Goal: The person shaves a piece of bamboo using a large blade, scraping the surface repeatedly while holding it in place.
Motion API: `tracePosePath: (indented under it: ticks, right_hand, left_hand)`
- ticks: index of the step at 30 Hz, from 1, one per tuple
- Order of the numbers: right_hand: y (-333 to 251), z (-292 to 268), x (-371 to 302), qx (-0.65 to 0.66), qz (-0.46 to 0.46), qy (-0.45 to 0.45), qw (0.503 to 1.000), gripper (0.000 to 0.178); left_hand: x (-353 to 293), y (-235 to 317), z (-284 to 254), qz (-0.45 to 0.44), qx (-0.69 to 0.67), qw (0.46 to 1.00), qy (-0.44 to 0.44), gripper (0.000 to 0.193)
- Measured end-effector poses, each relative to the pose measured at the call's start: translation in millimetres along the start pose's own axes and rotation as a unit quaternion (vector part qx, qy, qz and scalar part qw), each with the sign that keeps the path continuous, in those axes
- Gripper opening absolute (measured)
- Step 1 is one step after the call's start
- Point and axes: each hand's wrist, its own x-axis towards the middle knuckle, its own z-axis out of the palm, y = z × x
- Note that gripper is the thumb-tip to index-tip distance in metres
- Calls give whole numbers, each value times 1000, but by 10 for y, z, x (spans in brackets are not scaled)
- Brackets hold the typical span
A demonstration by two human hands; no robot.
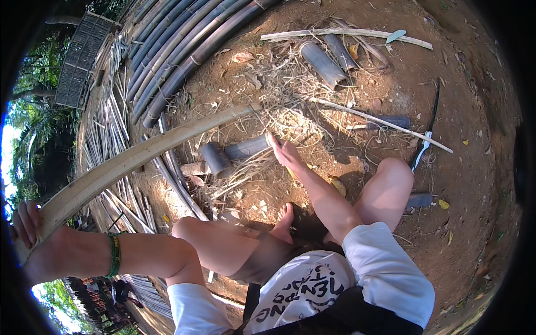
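A long, pale split bamboo strip (pixel 139 153) slants across the left side, its near end in my left hand (pixel 28 226), whose fingers are wrapped round it. The strip's far end reaches over the shavings in the middle. My right hand (pixel 286 153) is closed on a thin, dark, blade-like tool (pixel 261 120), seen almost edge-on and touching or very near that far end. Below the strip, next to my right hand, lie a dark bamboo section (pixel 245 148) and a short bamboo tube (pixel 216 159). My bare foot (pixel 285 216) rests just nearer to me.
Curly bamboo shavings (pixel 285 78) litter the brown ground. Long bamboo poles (pixel 190 56) lie at the back left, with thin split sticks (pixel 111 120) beside them. A cut bamboo tube (pixel 322 66) lies farther off. To the right is a dark-and-white long tool (pixel 427 137).
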Motion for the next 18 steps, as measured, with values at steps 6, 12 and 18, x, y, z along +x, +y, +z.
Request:
tracePosePath:
  ticks: [6, 12, 18]
  right_hand:
    - [328, -55, 26, 18, 42, 10, 999, 85]
    - [468, 107, -91, 21, -89, 7, 996, 69]
    - [453, -182, 106, -31, 70, 20, 997, 86]
  left_hand:
    - [124, -54, -22, -1, 10, 1000, 4, 44]
    - [111, -50, -87, 5, 29, 999, 15, 49]
    - [104, -150, 63, 13, 40, 999, 15, 54]
